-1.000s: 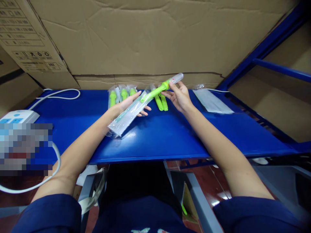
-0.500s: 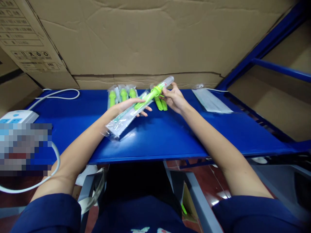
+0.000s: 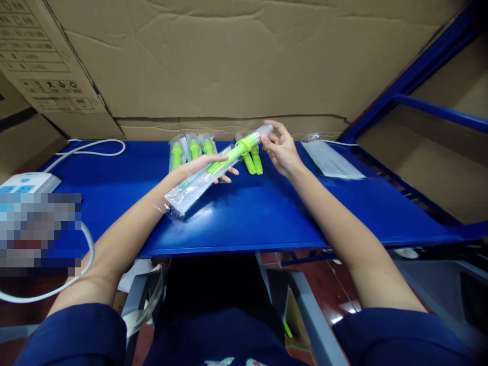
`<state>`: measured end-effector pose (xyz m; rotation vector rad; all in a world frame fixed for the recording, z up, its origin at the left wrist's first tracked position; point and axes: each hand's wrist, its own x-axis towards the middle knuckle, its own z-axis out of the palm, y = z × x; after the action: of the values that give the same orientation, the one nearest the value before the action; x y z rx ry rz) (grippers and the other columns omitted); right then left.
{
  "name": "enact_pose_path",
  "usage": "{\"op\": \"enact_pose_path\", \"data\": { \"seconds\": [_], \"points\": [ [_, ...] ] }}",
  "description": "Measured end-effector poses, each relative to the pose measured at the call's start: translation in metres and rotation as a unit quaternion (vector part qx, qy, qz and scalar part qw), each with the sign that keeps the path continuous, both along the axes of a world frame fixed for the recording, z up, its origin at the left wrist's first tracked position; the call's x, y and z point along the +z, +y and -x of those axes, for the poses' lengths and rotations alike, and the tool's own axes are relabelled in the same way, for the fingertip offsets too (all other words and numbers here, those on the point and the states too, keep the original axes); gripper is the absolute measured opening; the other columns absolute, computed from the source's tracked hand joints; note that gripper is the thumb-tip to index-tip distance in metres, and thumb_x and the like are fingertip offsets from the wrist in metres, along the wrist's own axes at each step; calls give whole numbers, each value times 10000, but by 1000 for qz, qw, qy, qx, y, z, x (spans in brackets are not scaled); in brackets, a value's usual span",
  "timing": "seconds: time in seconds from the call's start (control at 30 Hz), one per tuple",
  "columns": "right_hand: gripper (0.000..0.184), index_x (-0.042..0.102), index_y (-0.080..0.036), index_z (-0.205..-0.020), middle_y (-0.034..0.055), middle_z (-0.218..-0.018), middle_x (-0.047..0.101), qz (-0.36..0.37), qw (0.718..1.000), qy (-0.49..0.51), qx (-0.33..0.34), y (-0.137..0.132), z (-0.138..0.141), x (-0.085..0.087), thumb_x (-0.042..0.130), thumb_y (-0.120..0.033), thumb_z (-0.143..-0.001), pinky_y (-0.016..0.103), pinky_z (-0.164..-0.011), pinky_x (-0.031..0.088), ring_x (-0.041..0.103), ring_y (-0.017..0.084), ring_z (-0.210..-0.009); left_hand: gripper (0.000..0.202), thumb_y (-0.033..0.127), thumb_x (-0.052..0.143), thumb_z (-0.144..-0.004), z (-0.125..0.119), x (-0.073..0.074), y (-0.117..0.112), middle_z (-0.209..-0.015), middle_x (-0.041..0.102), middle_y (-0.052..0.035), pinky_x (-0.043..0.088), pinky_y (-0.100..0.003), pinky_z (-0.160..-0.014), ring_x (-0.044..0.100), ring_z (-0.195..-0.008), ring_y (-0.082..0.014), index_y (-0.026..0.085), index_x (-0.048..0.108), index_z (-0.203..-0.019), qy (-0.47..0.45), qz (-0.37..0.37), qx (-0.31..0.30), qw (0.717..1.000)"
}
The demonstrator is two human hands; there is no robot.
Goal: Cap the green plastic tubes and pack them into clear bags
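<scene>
My left hand is closed on a clear plastic sleeve, held above the blue table. A long green tool with a clear tip lies partly inside the sleeve, its clear end sticking out at the upper right. My right hand is at that clear end, fingers loosely spread, fingertips touching or almost touching it. Two loose green tools lie on the table just below the hands.
Three bagged green tools lie in a row at the table's back. A stack of clear sleeves lies at the right. A white power strip and cable sit far left. Cardboard boxes wall the back.
The green tool has slid further down into the sleeve. My right hand has loosened from a grip on the clear end to spread fingers.
</scene>
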<state>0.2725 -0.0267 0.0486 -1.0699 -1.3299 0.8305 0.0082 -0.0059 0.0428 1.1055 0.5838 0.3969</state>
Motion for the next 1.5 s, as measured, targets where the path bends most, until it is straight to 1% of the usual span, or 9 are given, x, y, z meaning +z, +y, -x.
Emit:
{"op": "enact_pose_path", "data": {
  "seconds": [0.2,0.37,0.5,0.7,0.9,1.13,1.3,1.4,1.5],
  "points": [
    [817,627,-353,-1233,63,-1201,771,-19,1000,10,20,0,-4,1,993,-710,-596,468,-1018,669,726,302,-1242,860,398,737,-930,-1,7,-8,-1093,865,-186,522,-223,-507,798,-731,-203,41,487,-1672,12,1,28,1000],
    [840,622,-375,-1287,70,-1279,747,-43,999,-5,10,0,-13,10,982,-726,-615,498,-1009,669,664,360,-1377,830,414,736,-926,-4,11,-11,-1048,869,-162,525,-239,-504,791,-725,-212,91,530,-1663,20,-2,38,999],
    [821,622,-386,-1319,72,-1341,731,-32,999,-31,-5,-4,-9,15,983,-697,-650,525,-996,676,648,378,-1404,882,429,701,-936,-7,13,-12,-1022,870,-169,547,-273,-557,798,-774,-246,99,456,-1716,44,-3,38,998],
    [838,655,-341,-1231,70,-1240,781,-27,999,10,13,2,-5,1,993,-747,-580,518,-1089,645,720,323,-1300,833,452,680,-975,-6,15,-17,-1089,867,-182,509,-268,-542,790,-768,-229,64,494,-1688,58,-34,36,997],
    [841,684,-301,-1133,66,-1166,811,-12,998,-26,56,4,2,-10,975,-821,-538,489,-1165,593,764,281,-1175,781,476,723,-974,-2,13,-22,-1209,847,-215,536,-254,-600,805,-853,-221,44,586,-1610,50,-56,24,997],
    [863,615,-321,-1164,35,-1157,823,-19,994,-23,104,1,4,-11,1013,-760,-537,430,-1081,624,772,245,-1134,709,454,718,-975,-1,9,-19,-1203,852,-200,542,-233,-568,813,-849,-219,71,635,-1565,38,-48,33,998],
    [816,634,-308,-1132,56,-1293,795,-30,989,-56,132,3,8,-16,1018,-735,-554,390,-998,630,758,253,-1195,591,448,691,-992,-2,10,-19,-1182,857,-185,549,-232,-567,806,-825,-208,87,718,-1459,47,-45,37,997],
    [811,683,-275,-1141,82,-1307,785,-36,987,-106,111,3,13,-19,996,-764,-575,414,-999,611,742,284,-1227,552,451,682,-987,-3,10,-19,-1147,860,-173,557,-260,-579,800,-812,-213,111,754,-1416,58,-48,49,996],
    [858,690,-248,-1107,93,-1236,790,-38,991,-111,63,4,15,-20,998,-792,-519,440,-999,602,741,304,-1199,482,446,681,-988,-3,7,-17,-1116,858,-162,562,-269,-575,787,-770,-202,135,780,-1344,52,-49,56,996]
  ]
}}
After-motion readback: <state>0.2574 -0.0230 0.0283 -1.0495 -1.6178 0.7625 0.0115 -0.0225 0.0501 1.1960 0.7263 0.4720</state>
